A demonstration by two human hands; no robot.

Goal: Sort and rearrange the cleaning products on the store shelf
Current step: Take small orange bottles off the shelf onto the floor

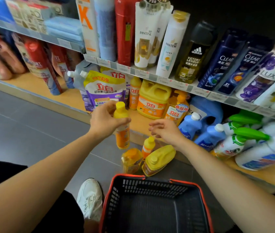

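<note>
1 basket [151, 183] nearest at 6 o'clock, nothing visible inside, parked for ferrying stock. 3 yellow bottles [158, 158] on floor just beyond, 2 lying, 1 upright, likely pulled off for regrouping. Left hand [104, 120] at centre grasps yellow-capped orange bottle [122, 130] by neck, upright, probably bound for matching yellow jug [153, 100] at 12 o'clock on bottom shelf [138, 122]. Right hand [164, 130] at 3 o'clock loosely spread, holding nothing. Blue bottles [190, 125] grouped rightward.
</note>
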